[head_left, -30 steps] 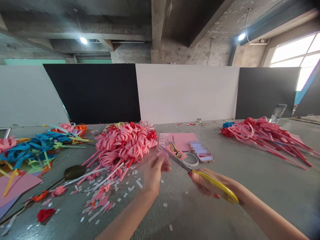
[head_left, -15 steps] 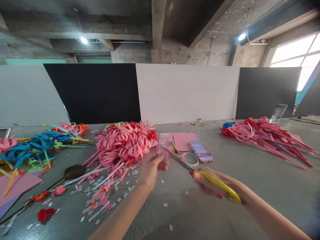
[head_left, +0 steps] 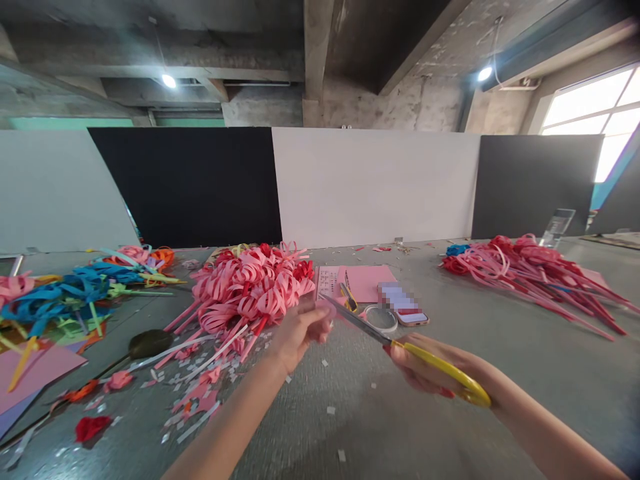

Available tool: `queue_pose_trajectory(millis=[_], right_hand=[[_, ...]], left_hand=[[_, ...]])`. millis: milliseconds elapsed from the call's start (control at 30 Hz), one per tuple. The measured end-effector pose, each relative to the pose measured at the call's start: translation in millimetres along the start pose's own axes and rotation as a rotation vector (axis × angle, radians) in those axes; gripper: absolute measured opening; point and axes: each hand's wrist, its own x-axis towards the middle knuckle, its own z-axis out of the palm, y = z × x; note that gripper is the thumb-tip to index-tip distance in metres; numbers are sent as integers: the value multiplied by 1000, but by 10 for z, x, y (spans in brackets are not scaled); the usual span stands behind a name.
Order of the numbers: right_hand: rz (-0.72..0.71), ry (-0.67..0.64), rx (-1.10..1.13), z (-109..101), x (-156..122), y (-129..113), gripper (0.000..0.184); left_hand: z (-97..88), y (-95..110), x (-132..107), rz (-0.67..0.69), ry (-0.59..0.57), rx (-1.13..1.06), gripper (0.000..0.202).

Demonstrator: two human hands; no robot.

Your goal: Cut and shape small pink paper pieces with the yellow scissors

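Observation:
Between the thumb and fingers of my left hand (head_left: pixel 300 333) is a small piece of pink paper (head_left: pixel 329 309), mostly hidden by the fingers. My right hand (head_left: pixel 425 363) is closed round the yellow handles of a pair of scissors (head_left: pixel 370 330). The blades point up and to the left, their tips beside the pink paper. Whether the blades touch the paper I cannot tell. Just behind the hands lie pink sheets (head_left: pixel 373 277), a smaller yellow-handled pair of scissors (head_left: pixel 349 300), a roll of clear tape (head_left: pixel 381 319) and a phone (head_left: pixel 413 319).
A heap of pink looped paper strips (head_left: pixel 250 287) lies left of my hands, with scattered paper scraps (head_left: pixel 200 393) before it. Further left are blue paper loops (head_left: pixel 75 287) and a dark spoon-shaped object (head_left: pixel 150 343). More pink strips (head_left: pixel 530 273) lie right. Panels (head_left: pixel 375 187) stand behind.
My left hand has shifted slightly left, the pink paper still in its fingers. My right hand and the scissors have moved a little to the right.

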Motion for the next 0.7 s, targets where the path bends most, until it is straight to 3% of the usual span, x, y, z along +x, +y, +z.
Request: queue_pose_trajectory(millis=[400,500,700], right_hand=[[-23,8,-30,11,-21,2,59],[-19,45,-12,23,-36,14,57],[-1,1,-8,16,-23,41,57]], left_hand=[[-105,109,-10,-62,-144,98,8],[-128,113,-5,-61,-154,114,8],[-184,160,-16,-128,-180,144,4]])
